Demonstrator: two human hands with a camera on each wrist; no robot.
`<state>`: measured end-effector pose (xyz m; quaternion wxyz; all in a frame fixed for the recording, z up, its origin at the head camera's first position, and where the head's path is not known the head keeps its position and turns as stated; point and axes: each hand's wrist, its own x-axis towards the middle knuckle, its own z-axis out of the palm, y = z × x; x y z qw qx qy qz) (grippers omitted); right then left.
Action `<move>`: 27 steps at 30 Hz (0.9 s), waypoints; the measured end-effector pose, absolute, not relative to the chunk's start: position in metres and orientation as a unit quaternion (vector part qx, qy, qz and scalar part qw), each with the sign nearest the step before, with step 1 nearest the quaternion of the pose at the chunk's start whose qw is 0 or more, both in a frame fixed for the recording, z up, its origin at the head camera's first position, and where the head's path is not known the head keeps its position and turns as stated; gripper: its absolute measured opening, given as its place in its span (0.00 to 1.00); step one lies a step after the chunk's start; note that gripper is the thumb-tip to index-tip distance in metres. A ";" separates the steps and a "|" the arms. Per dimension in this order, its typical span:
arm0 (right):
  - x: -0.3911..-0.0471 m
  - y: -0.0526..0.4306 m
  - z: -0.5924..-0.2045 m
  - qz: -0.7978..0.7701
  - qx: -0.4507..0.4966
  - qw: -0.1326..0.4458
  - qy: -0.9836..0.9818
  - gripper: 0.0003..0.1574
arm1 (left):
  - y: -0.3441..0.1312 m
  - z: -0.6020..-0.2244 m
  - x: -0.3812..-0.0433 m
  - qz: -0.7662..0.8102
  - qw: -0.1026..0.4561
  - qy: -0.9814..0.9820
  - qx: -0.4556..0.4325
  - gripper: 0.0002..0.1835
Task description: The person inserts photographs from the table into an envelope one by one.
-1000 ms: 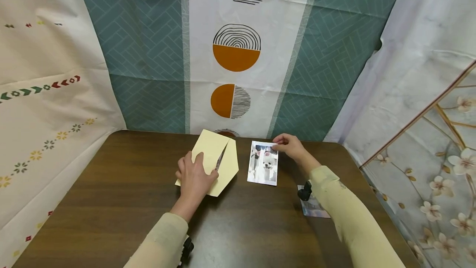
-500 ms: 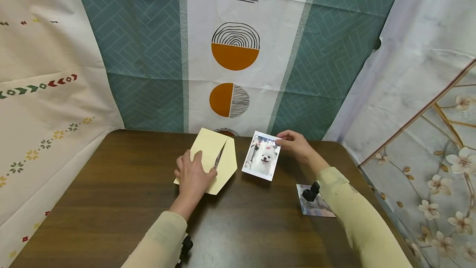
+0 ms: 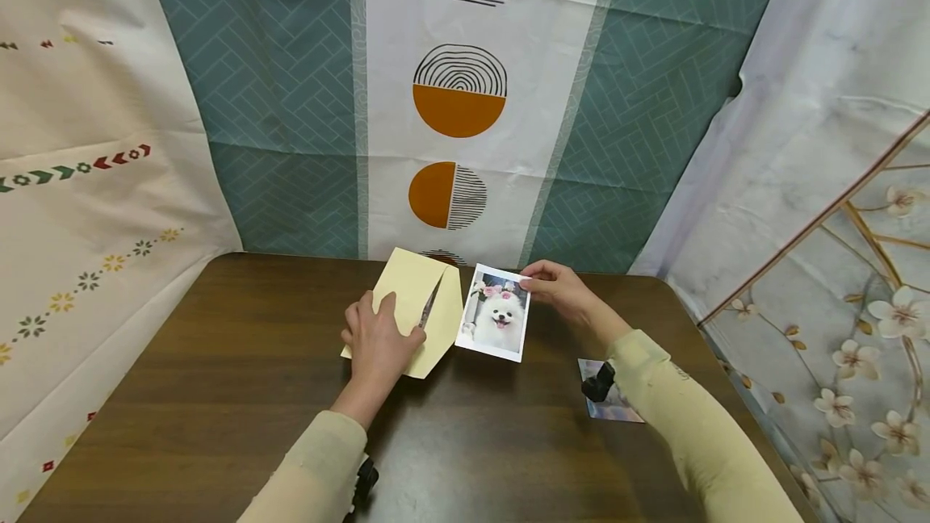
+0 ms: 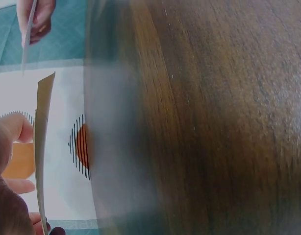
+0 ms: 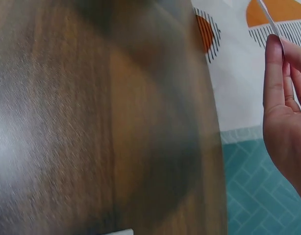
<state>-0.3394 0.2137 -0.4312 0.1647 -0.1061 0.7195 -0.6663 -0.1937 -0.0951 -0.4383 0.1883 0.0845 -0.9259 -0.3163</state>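
A pale yellow envelope (image 3: 411,279) is held in my left hand (image 3: 378,343), with fingers on both sides of it in the left wrist view. A long slit gapes beside its pointed flap, and something patterned shows within. My right hand (image 3: 563,294) pinches the upper right corner of a photo print (image 3: 498,321), a white fluffy dog with pink flowers inside a white border. Its left edge is right at the envelope's right side. From the right wrist view, the print (image 5: 269,15) is seen nearly edge-on between thumb and fingers.
A second picture card (image 3: 617,410) lies on the dark wooden table (image 3: 218,394), partly hidden under the right forearm. Behind the table's far edge hangs a patterned curtain (image 3: 291,103). A flowered cloth (image 3: 850,329) hangs along the right side.
My right hand has brought the dog photo leftward, up to the envelope's side, after lifting it slightly; its glare is gone. The left hand and envelope have stayed nearly in place.
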 end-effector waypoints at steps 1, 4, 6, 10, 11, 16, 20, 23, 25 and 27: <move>-0.339 0.211 -0.433 -0.666 -0.107 0.167 0.719 0.12 | -0.095 -0.438 -0.194 -0.316 0.190 -0.926 0.084 0.35; -0.338 0.202 -0.436 -0.666 -0.110 0.173 0.717 0.12 | -0.095 -0.438 -0.193 -0.317 0.191 -0.925 0.084 0.35; -0.337 0.196 -0.438 -0.667 -0.111 0.175 0.715 0.11 | -0.095 -0.439 -0.193 -0.316 0.189 -0.926 0.084 0.35; -0.334 0.185 -0.440 -0.668 -0.107 0.182 0.714 0.11 | -0.094 -0.438 -0.193 -0.316 0.186 -0.927 0.086 0.35; -0.333 0.182 -0.441 -0.665 -0.107 0.185 0.715 0.11 | -0.094 -0.438 -0.193 -0.317 0.185 -0.926 0.086 0.35; -0.333 0.169 -0.445 -0.653 -0.113 0.198 0.722 0.13 | -0.093 -0.437 -0.193 -0.322 0.186 -0.924 0.085 0.35; -0.333 0.162 -0.447 -0.642 -0.123 0.206 0.729 0.13 | -0.093 -0.436 -0.192 -0.323 0.188 -0.924 0.086 0.35; -0.332 0.157 -0.448 -0.636 -0.129 0.213 0.730 0.13 | -0.093 -0.436 -0.192 -0.324 0.188 -0.923 0.086 0.35; -0.330 0.154 -0.447 -0.631 -0.129 0.217 0.733 0.14 | -0.093 -0.435 -0.192 -0.325 0.187 -0.923 0.087 0.35; -0.330 0.151 -0.447 -0.624 -0.129 0.222 0.738 0.15 | -0.093 -0.434 -0.191 -0.326 0.183 -0.923 0.089 0.35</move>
